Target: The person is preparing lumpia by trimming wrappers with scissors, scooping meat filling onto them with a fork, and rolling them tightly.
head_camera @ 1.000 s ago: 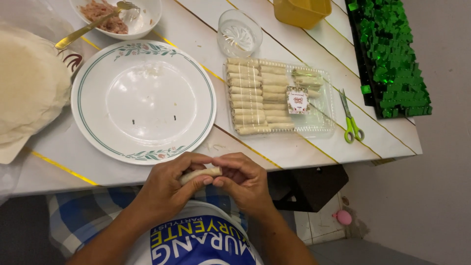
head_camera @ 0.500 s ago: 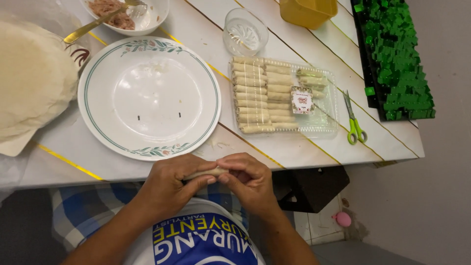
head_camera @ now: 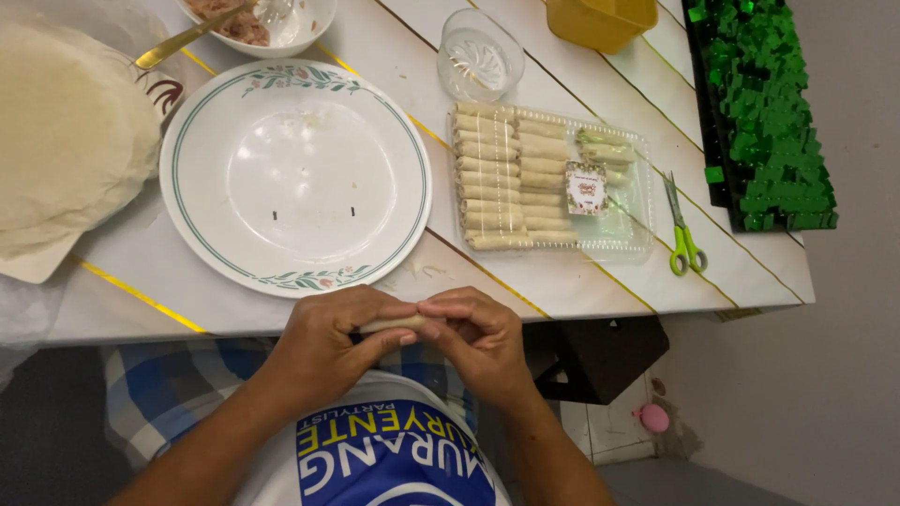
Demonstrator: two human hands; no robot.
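My left hand (head_camera: 333,345) and my right hand (head_camera: 480,339) meet just below the table's front edge, both pinching a thin pale spring roll (head_camera: 394,324) held level between the fingertips. Only a short stretch of the roll shows between the fingers. Directly beyond the hands lies a large white plate (head_camera: 202,225) with a green floral rim, bare inside. To its right a clear plastic tray (head_camera: 630,239) holds several finished rolls (head_camera: 497,178) laid in rows.
A stack of round wrappers (head_camera: 66,141) lies at the left. A white bowl of minced filling (head_camera: 267,23) with a gold spoon (head_camera: 183,42) sits at the back, beside a small glass dish (head_camera: 480,54), a yellow tub (head_camera: 600,19), green scissors (head_camera: 682,230) and a green sequined mat (head_camera: 759,103).
The hands have stayed together at the table edge, fingers shifting slightly around the roll. The view has tilted a little; nothing on the table moved.
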